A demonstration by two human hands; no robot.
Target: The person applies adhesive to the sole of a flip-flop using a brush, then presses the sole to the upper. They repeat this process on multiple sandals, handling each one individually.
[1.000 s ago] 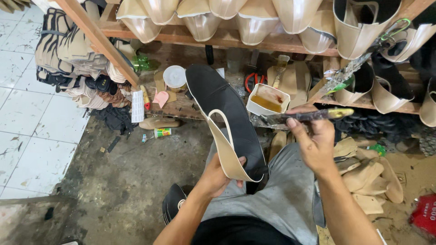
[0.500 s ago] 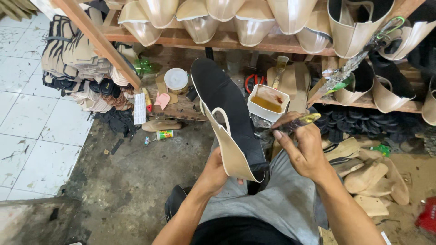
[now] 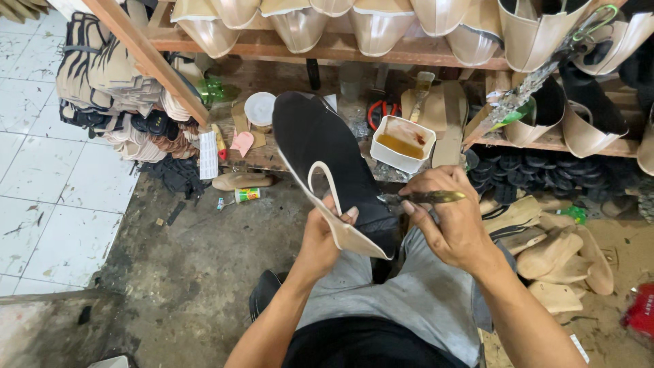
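Head view: over our lap, our left hand (image 3: pixel 320 235) pinches the beige strap piece (image 3: pixel 334 218) against the black sole (image 3: pixel 327 157), steadying it; our right hand (image 3: pixel 453 218) grips a brush (image 3: pixel 426 197) at its edge. Beyond sits the glue tub (image 3: pixel 402 143).

Two bare forearms reach up from six o'clock. The left hand (image 3: pixel 325 235), toward eleven o'clock, curls in a pinching grip. The right hand (image 3: pixel 451 221), toward one o'clock, is closed, knuckles up.
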